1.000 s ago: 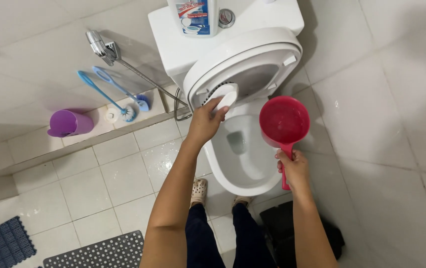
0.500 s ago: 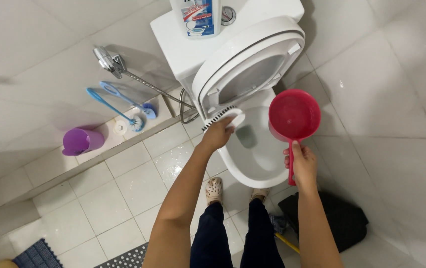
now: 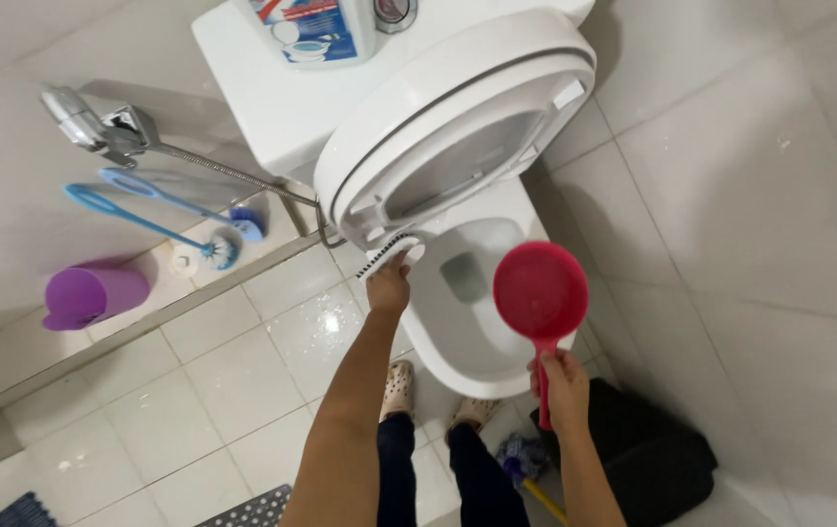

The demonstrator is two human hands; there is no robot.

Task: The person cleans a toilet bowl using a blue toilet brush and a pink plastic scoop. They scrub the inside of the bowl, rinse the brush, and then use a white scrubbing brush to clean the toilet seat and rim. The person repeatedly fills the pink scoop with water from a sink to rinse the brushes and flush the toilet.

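Scrub brush (image 3: 387, 256), white with dark bristles, sits against the toilet bowl (image 3: 457, 342) rim at its left edge, my left hand (image 3: 389, 288) clenched around it. My right hand (image 3: 563, 385) grips the red dipper (image 3: 539, 293) by its handle, scoop raised over the bowl's near right side, presumably so the water lands inside.

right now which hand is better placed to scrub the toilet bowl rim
Left. The left hand already holds the white brush against the toilet bowl rim; the right hand holds the red dipper.

Brush (image 3: 391, 251) on the toilet bowl (image 3: 457, 342) rim's left — dipper (image 3: 539, 290) over its right.
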